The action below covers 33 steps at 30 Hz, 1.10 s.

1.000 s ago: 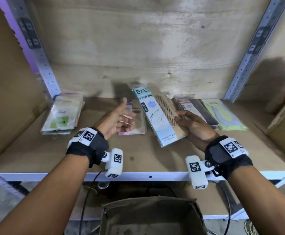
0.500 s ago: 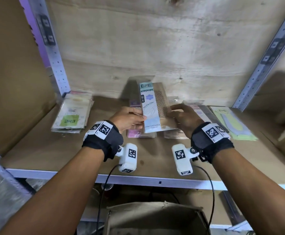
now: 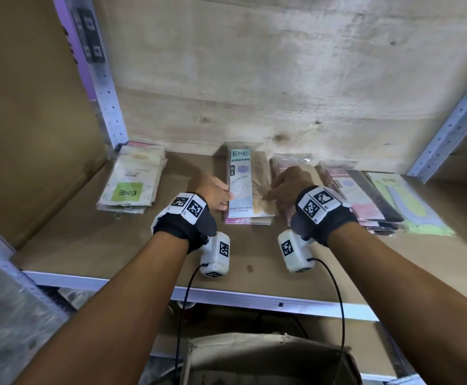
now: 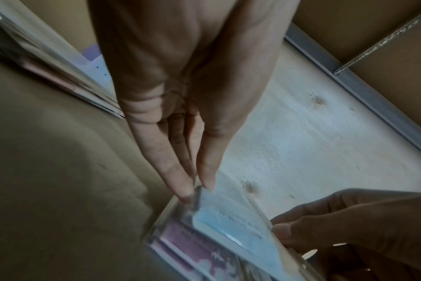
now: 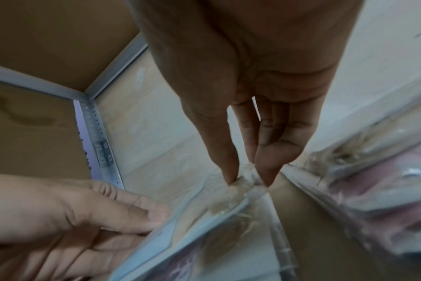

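- The stocking packet (image 3: 247, 184) is long and flat. Its left half is a pale blue card printed "ENE STOCKING", and its right half shows beige mesh under clear wrap.
- It sits on top of a small stack of pink-edged packets (image 3: 247, 220) in the middle of the shelf (image 3: 115, 245).
- The left hand (image 3: 213, 191) pinches its left edge between thumb and fingers (image 4: 166, 167).
- The right hand (image 3: 288, 184) has its fingers (image 5: 219, 152) clamped on the right edge.

Five groups of stocking packets are lying on the shelf (image 3: 88, 245). The middle pile (image 3: 247, 219) is sitting between the fingers (image 4: 166, 167), and the left pile (image 3: 131, 182) well left of them. The pinkish pile (image 3: 289, 161), pink-and-black pile (image 3: 362, 195) and yellow-green group (image 3: 412, 207) are lying to their right. Two hands, the left hand (image 3: 213, 190) and the right hand (image 3: 289, 184), are pinching one blue packet (image 3: 240, 187). One cardboard box (image 3: 268, 357) is sitting below.
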Each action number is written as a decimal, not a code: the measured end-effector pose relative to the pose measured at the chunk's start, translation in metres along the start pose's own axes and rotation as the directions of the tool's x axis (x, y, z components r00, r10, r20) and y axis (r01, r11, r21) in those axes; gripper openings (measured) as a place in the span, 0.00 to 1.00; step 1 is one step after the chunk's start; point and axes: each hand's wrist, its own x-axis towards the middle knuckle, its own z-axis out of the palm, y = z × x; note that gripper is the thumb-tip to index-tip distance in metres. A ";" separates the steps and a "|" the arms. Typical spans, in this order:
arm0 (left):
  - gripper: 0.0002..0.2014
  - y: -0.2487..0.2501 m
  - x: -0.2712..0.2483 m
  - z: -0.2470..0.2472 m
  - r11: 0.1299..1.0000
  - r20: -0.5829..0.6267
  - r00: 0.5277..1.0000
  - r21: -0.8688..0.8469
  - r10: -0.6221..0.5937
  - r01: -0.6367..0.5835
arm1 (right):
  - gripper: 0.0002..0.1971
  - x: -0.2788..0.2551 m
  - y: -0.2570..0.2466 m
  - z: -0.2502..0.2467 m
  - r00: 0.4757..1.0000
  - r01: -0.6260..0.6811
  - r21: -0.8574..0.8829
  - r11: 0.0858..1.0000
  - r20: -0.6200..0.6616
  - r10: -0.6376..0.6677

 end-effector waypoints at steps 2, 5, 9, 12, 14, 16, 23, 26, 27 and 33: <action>0.14 -0.005 0.004 0.002 0.998 -0.037 0.999 0.053 0.032 -0.030 | 0.25 0.001 -0.002 0.002 1.000 -0.010 -0.035 0.999 -0.014 0.010; 0.13 -0.010 0.007 0.003 0.994 -0.073 0.995 0.092 0.065 -0.059 | 0.29 0.003 -0.003 0.006 0.999 -0.022 -0.086 0.996 -0.034 0.019; 0.14 -0.008 0.011 0.002 0.995 -0.060 0.998 0.096 0.013 -0.007 | 0.29 0.006 -0.006 0.010 1.000 -0.029 -0.131 0.991 -0.016 0.027; 0.16 -0.007 0.012 0.002 0.995 -0.052 0.998 0.097 -0.017 0.022 | 0.29 0.007 -0.006 0.014 1.000 -0.016 -0.176 0.984 -0.011 0.014; 0.16 -0.006 0.010 0.002 0.996 -0.058 0.998 0.090 -0.024 0.029 | 0.34 0.009 -0.005 0.017 1.000 -0.007 -0.179 0.984 -0.003 0.007; 0.17 -0.006 0.010 0.002 0.995 -0.060 0.997 0.089 -0.046 0.051 | 0.38 0.010 -0.004 0.018 1.000 0.005 -0.195 0.981 -0.002 -0.005; 0.17 -0.009 0.013 -0.002 0.994 -0.042 0.999 0.108 -0.027 0.031 | 0.29 0.008 -0.007 0.015 0.999 0.023 -0.232 0.972 -0.026 -0.029; 0.16 -0.011 0.013 -0.012 0.994 -0.077 0.997 0.111 0.009 0.000 | 0.23 0.004 -0.006 0.012 0.996 0.063 -0.224 0.972 -0.049 -0.076; 0.14 -0.012 0.013 -0.017 0.996 -0.090 0.996 0.091 0.017 -0.008 | 0.21 0.003 -0.006 0.012 0.993 0.090 -0.222 0.971 -0.061 -0.106; 0.04 -0.015 0.003 -0.057 0.998 -0.166 0.984 0.028 0.069 -0.065 | 0.10 -0.006 -0.018 0.017 0.946 0.285 -0.277 0.918 -0.074 -0.316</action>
